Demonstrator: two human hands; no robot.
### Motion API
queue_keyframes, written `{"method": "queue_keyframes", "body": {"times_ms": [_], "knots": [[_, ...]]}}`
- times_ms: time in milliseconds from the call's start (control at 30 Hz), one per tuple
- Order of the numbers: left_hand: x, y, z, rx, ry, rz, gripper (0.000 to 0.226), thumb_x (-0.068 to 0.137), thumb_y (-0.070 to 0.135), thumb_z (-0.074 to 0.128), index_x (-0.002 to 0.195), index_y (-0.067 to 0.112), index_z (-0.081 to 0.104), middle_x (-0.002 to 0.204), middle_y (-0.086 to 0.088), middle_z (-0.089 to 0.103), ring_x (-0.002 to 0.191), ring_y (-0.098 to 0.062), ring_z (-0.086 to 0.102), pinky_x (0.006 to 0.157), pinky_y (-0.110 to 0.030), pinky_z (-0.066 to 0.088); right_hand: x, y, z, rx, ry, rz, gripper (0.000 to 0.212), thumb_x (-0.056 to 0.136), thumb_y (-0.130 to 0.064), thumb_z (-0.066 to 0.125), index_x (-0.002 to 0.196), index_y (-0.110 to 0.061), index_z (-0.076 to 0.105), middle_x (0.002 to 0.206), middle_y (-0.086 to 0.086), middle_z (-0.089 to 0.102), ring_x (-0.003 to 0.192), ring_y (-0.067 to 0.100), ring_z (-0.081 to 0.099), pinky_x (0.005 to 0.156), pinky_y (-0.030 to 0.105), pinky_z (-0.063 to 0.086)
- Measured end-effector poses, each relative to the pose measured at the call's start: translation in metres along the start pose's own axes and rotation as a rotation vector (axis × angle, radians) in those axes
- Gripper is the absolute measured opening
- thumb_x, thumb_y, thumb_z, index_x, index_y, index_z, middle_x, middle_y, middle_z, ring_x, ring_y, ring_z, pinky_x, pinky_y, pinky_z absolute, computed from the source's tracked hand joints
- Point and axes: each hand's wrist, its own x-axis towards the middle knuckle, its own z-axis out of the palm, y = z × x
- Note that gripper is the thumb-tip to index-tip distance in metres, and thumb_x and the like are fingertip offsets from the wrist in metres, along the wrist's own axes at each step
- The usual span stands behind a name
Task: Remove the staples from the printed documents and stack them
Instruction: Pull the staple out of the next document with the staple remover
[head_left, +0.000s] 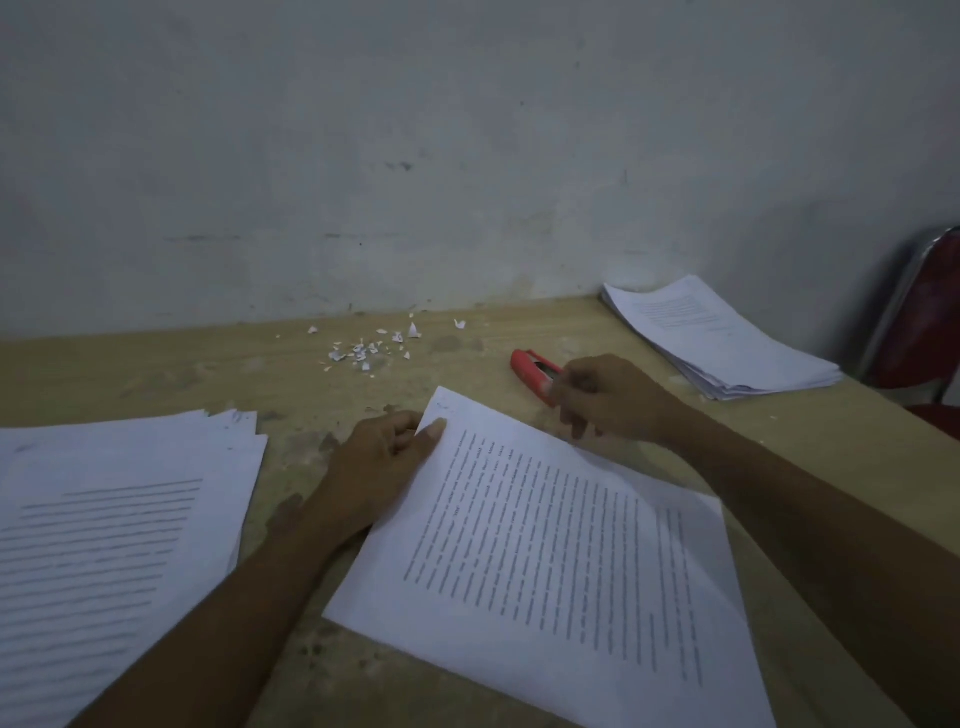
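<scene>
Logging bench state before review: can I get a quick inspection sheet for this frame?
Surface: wooden table, stained and worn.
Job's things: document in the middle; left stack of printed sheets; far stack at the right corner; red tool beyond the document.
Clutter: paper scraps near the wall.
Hands: left hand pinches the document's top corner; right hand grips the red tool's near end.
Cables: nothing seen.
Surroundings: bare wall; red chair at the right.
</scene>
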Motion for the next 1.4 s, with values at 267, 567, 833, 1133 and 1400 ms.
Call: {"method": "queue_keyframes", "body": {"times_ms": [267,567,833,1133,1400], "knots": [[-0.002,-0.006,0.001,0.121,0.011,0.094,0.02,0.101,0.025,0.048,0.094,0.038,0.062,0.072,0.036,0.067,0.071,0.013,0.065,0.06,-0.004,0.045,0.06,0.01,0.038,-0.166,0.29,0.116,0.043,0.09,-0.055,0.057,0.106,-0.014,0.06,0.109,0.01,0.056,0.102,0.025,0.052,0.08,0.033,0.043],[0.004,-0.013,-0.001,0.182,-0.021,0.057,0.025,0.101,0.032,0.049,0.092,0.021,0.07,0.083,0.006,0.074,0.072,-0.006,0.069,0.064,-0.019,0.051,0.077,0.01,0.062,-0.569,0.314,0.262,0.074,0.091,-0.071,0.035,0.129,-0.008,0.045,0.13,0.018,0.05,0.121,0.036,0.044,0.1,0.049,0.035],[0.009,-0.017,-0.001,0.235,-0.018,0.073,0.041,0.102,0.035,0.045,0.089,0.002,0.066,0.082,-0.015,0.07,0.073,-0.028,0.066,0.057,-0.019,0.041,0.075,0.006,0.064,-0.503,0.238,0.245,0.066,0.098,-0.06,0.027,0.131,-0.005,0.045,0.13,0.021,0.048,0.12,0.036,0.045,0.097,0.048,0.041],[0.007,-0.013,-0.001,0.224,0.016,0.065,0.048,0.101,0.037,0.046,0.082,-0.006,0.059,0.076,-0.024,0.063,0.059,-0.028,0.056,0.052,-0.017,0.034,0.07,-0.042,0.061,0.255,0.212,0.193,0.053,0.102,-0.047,0.024,0.087,-0.008,0.057,0.082,0.007,0.053,0.067,0.017,0.046,0.06,0.032,0.034],[0.006,-0.011,-0.001,0.196,-0.023,0.038,0.04,0.101,0.035,0.046,0.089,0.004,0.07,0.08,-0.01,0.073,0.071,-0.023,0.068,0.064,-0.029,0.05,0.071,-0.062,0.084,0.536,0.148,0.151,0.067,0.093,-0.067,0.024,0.071,-0.013,0.056,0.069,0.009,0.056,0.064,0.024,0.053,0.068,0.036,0.043]]}}
